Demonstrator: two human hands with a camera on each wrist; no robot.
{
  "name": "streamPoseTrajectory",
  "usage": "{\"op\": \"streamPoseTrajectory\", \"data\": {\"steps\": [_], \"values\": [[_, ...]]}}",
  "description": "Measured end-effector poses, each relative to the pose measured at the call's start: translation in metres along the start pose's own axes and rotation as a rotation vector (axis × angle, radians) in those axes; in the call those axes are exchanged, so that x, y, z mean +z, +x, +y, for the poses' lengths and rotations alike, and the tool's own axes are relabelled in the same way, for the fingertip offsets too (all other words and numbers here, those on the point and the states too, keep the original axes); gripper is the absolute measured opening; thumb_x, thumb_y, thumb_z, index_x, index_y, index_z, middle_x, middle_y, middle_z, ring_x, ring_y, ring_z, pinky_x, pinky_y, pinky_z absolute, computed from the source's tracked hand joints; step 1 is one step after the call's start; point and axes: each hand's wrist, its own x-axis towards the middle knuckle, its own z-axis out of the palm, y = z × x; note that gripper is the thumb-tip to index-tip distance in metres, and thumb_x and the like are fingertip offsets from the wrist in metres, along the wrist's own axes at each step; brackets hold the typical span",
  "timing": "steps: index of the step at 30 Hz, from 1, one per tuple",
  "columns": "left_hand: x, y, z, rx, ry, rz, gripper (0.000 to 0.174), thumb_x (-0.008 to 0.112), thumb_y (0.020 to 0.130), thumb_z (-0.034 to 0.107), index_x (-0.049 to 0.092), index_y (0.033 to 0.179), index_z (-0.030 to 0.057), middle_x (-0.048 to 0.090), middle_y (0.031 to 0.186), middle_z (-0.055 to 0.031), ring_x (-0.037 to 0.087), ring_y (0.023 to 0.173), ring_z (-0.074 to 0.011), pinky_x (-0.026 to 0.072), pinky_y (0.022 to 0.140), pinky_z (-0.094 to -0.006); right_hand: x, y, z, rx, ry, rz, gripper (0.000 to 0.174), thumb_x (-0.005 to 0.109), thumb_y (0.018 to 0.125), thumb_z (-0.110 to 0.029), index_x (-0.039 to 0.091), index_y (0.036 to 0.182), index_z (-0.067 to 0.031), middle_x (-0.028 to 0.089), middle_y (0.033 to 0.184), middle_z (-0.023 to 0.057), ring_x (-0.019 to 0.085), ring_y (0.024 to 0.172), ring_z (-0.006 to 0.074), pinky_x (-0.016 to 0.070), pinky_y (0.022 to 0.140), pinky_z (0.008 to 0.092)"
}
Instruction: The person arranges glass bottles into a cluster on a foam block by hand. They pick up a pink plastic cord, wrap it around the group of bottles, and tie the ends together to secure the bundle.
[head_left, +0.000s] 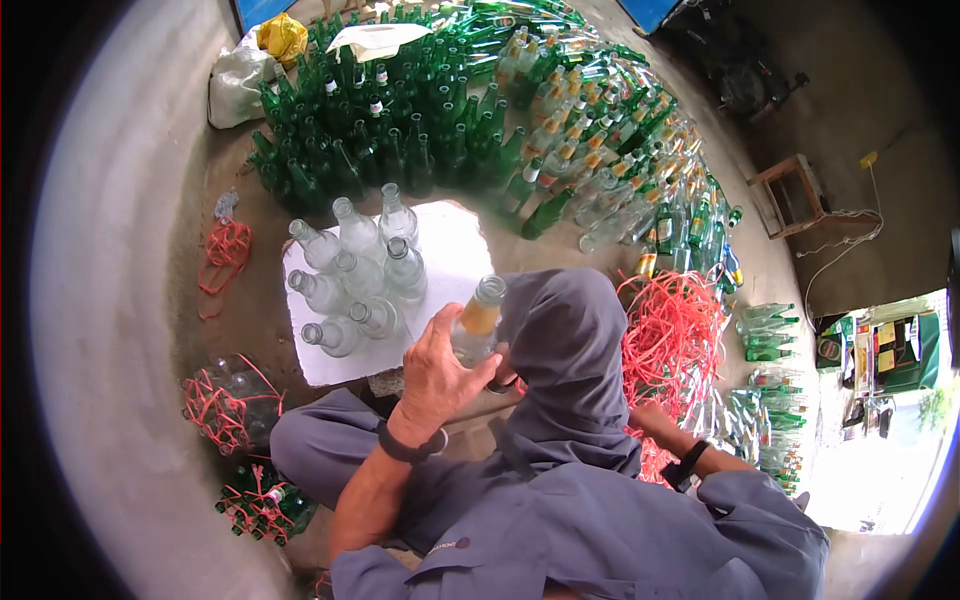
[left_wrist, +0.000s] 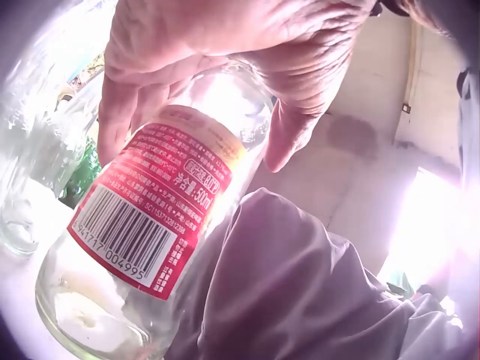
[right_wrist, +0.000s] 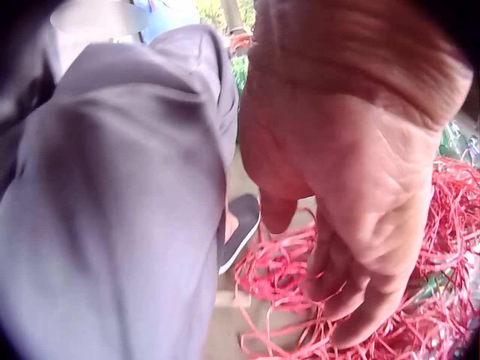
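Observation:
My left hand (head_left: pixel 440 365) grips a clear glass bottle (head_left: pixel 482 312) near my raised knee. In the left wrist view, fingers and thumb wrap the shoulder of the bottle, above its red label (left_wrist: pixel 154 206) with a barcode. Several clear bottles (head_left: pixel 360 275) without visible labels stand grouped on a white board (head_left: pixel 455 235) in front of me. Down by my right leg, my right hand (right_wrist: pixel 352 195) hangs over a tangled heap of pink plastic strapping (head_left: pixel 672 345). Its loosely bent fingers reach the top strands in the right wrist view, with no strand visibly pinched.
Green bottles (head_left: pixel 400 140) crowd the floor beyond the board, with labelled clear bottles (head_left: pixel 590 130) to their right. Strap-tied bundles of bottles (head_left: pixel 235 400) lie at the left. A wooden stool (head_left: pixel 790 195) stands at the right wall, and bottles (head_left: pixel 768 335) lie stacked near the doorway.

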Motion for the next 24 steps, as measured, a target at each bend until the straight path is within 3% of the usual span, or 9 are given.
{"op": "streamPoseTrajectory", "data": {"steps": [1,3,15,24], "values": [[0.000,0.000,0.000,0.000,-0.001,0.004,0.073,0.084,0.068,0.024,0.048,0.127,0.0001,0.065,0.102,-0.0213,0.065,0.092,-0.0404,0.0523,0.081,-0.0446,0.016,-0.016,-0.002,0.094,-0.088,0.030,0.024,0.058,0.091,-0.018,0.069,0.080,0.0005,0.063,0.073,0.0032,0.060,0.067,0.0148,0.0507,0.062,0.0298],[0.000,-0.003,-0.001,-0.026,0.014,-0.076,0.075,0.081,0.071,0.032,0.046,0.127,-0.0043,0.062,0.113,-0.0264,0.063,0.100,-0.0434,0.0523,0.085,-0.0467,0.017,-0.015,0.007,0.079,-0.106,0.008,0.024,0.058,0.091,-0.018,0.069,0.080,0.0003,0.063,0.073,0.0032,0.060,0.067,0.0149,0.0507,0.062,0.0299],[0.009,-0.003,-0.008,-0.162,0.006,-0.128,0.076,0.083,0.068,0.029,0.046,0.126,-0.0031,0.063,0.110,-0.0258,0.063,0.100,-0.0428,0.0522,0.085,-0.0464,0.038,-0.042,0.056,-0.079,-0.267,-0.242,0.021,0.058,0.091,-0.017,0.072,0.086,-0.0026,0.066,0.077,0.0031,0.061,0.069,0.0154,0.0508,0.063,0.0301],[0.013,-0.002,-0.011,-0.147,0.029,-0.132,0.076,0.083,0.067,0.028,0.047,0.126,-0.0028,0.063,0.111,-0.0247,0.063,0.102,-0.0422,0.0515,0.087,-0.0460,0.038,-0.057,0.084,-0.202,-0.390,-0.434,0.019,0.058,0.091,-0.016,0.073,0.090,-0.0048,0.069,0.080,0.0031,0.062,0.070,0.0157,0.0509,0.064,0.0303]]}}
